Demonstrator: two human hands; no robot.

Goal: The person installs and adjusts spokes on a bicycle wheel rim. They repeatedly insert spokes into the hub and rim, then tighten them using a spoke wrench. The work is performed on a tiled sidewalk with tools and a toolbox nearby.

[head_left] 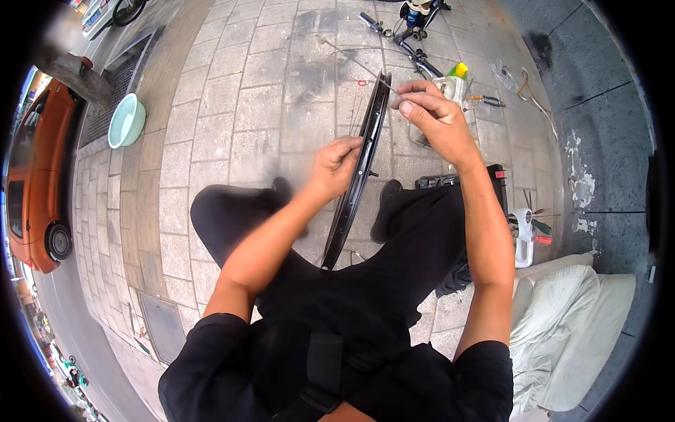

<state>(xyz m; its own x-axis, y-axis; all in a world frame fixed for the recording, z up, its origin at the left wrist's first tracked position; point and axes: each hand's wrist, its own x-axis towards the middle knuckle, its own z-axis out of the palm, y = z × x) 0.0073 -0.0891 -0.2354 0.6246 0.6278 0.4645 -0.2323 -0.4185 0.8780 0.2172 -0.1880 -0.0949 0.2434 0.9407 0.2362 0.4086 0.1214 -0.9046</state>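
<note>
A black bicycle rim (344, 216) stands almost edge-on between my knees, tilted with its upper end to the right. My left hand (336, 167) is closed on the rim's left side, and a few thin spokes (356, 112) show just above its fingers. Higher up, at the right of the rim's top end, my right hand (437, 121) pinches a thin metal spoke (355, 60). That spoke slants up and left across the top of the rim. Whether it passes through a hole there cannot be made out.
Beyond the rim lies a bicycle handlebar (408, 48). On the right are a grimy tray (450, 89), pliers (486, 100), a white-handled object (524, 238) and a cloth-covered seat (562, 330) beside a grey wall. A pale green basin (127, 121) and an orange car (35, 190) are left.
</note>
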